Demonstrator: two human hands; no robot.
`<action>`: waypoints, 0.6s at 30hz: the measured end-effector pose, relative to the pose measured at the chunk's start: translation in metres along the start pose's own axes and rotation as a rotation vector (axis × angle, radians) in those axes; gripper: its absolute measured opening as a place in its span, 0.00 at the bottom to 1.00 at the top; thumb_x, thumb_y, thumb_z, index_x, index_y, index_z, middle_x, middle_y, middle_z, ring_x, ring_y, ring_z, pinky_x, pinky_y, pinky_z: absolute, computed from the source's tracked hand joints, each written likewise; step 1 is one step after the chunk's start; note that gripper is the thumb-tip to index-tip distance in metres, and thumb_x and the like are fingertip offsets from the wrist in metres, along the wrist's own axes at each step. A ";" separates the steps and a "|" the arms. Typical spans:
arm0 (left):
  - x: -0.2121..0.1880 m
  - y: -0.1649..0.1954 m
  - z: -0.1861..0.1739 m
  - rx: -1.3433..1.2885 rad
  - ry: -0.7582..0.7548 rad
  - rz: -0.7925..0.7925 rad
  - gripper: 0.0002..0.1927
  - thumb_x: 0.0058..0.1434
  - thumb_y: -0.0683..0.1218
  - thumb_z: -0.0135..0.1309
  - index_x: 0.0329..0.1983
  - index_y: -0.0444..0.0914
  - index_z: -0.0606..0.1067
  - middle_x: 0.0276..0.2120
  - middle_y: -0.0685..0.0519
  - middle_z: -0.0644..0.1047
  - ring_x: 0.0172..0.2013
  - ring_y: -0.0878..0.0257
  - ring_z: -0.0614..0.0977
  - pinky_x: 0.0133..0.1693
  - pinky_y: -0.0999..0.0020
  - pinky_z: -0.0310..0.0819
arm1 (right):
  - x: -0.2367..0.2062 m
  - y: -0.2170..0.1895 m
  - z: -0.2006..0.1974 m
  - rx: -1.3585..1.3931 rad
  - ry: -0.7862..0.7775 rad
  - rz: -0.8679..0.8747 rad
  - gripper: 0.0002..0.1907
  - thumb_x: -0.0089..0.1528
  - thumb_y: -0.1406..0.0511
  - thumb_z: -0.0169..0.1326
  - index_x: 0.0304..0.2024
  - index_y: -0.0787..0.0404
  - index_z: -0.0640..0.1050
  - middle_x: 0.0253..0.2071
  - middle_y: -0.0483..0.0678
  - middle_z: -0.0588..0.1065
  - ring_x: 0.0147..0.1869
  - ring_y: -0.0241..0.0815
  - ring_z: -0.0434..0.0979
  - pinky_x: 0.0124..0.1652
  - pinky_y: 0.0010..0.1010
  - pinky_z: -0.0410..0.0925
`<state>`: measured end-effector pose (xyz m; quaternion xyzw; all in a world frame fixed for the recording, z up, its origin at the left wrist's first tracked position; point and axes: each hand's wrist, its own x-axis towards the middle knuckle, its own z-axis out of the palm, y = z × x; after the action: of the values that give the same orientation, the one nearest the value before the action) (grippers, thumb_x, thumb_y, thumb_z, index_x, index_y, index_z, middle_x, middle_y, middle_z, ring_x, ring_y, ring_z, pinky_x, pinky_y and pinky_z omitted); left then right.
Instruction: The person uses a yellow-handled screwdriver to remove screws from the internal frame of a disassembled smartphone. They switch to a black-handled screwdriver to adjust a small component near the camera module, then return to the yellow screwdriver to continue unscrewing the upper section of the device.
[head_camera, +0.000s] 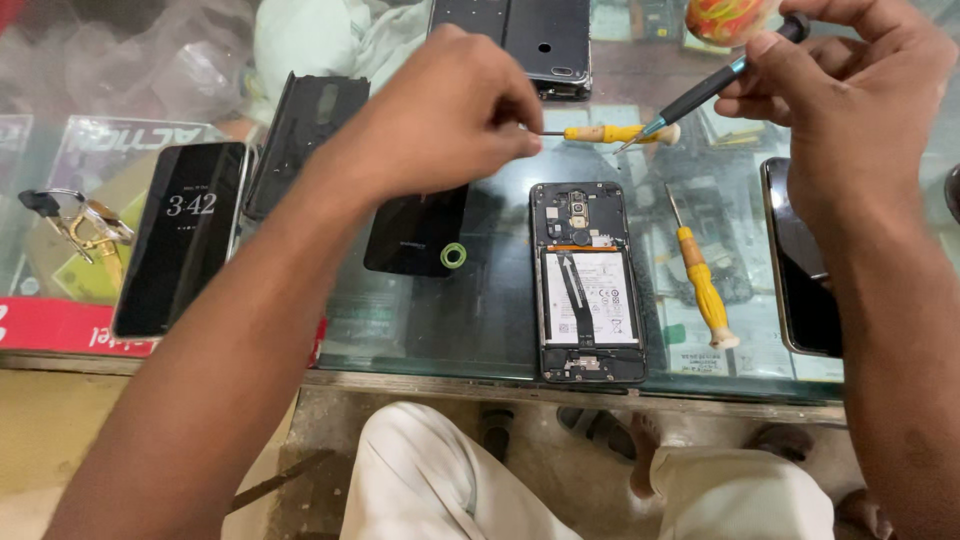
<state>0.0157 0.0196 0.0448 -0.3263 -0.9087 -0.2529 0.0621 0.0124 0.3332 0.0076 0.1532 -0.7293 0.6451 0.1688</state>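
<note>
While the right hand (855, 95) grips a black-handled precision screwdriver (705, 90) with its fingers closed around the upper shaft, the tool slants down toward the left, its tip hanging above the glass counter (480, 320). The left hand (445, 115) pinches its thumb and fingertips together just left of that tip; whatever it holds is too small to make out. Between the two hands lies a yellow-handled screwdriver (610, 132), and a second yellow-handled screwdriver (703, 285) rests below the right hand. Below and between the hands sits an opened black smartphone (587, 282), face down, its white battery and circuit board exposed. Under the left wrist lies a black back cover (415, 235) with a small green ring (453, 256). Beside the left forearm lies a dark phone with a lit screen (182, 235).
</note>
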 end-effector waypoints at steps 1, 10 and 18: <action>0.016 0.000 0.011 -0.061 -0.030 0.077 0.07 0.55 0.42 0.64 0.36 0.35 0.84 0.28 0.45 0.83 0.27 0.59 0.85 0.34 0.66 0.78 | 0.000 -0.002 0.002 -0.025 0.004 -0.008 0.11 0.74 0.76 0.56 0.57 0.70 0.72 0.38 0.50 0.77 0.39 0.39 0.83 0.47 0.32 0.82; 0.061 -0.016 0.033 -0.311 -0.335 -0.021 0.07 0.53 0.39 0.63 0.35 0.32 0.84 0.24 0.50 0.83 0.22 0.66 0.83 0.26 0.70 0.78 | 0.004 -0.003 0.002 0.210 0.033 0.103 0.14 0.77 0.70 0.47 0.62 0.61 0.60 0.44 0.47 0.74 0.41 0.47 0.86 0.35 0.36 0.81; 0.047 -0.038 0.033 -0.456 -0.335 0.004 0.10 0.49 0.39 0.66 0.36 0.34 0.84 0.26 0.53 0.84 0.24 0.71 0.83 0.27 0.75 0.78 | 0.009 -0.002 0.013 0.412 -0.031 0.266 0.26 0.66 0.77 0.57 0.63 0.64 0.63 0.48 0.54 0.77 0.47 0.48 0.85 0.42 0.40 0.81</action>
<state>-0.0430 0.0380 0.0134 -0.3707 -0.8254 -0.3932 -0.1634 0.0041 0.3200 0.0122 0.0970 -0.5987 0.7943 0.0366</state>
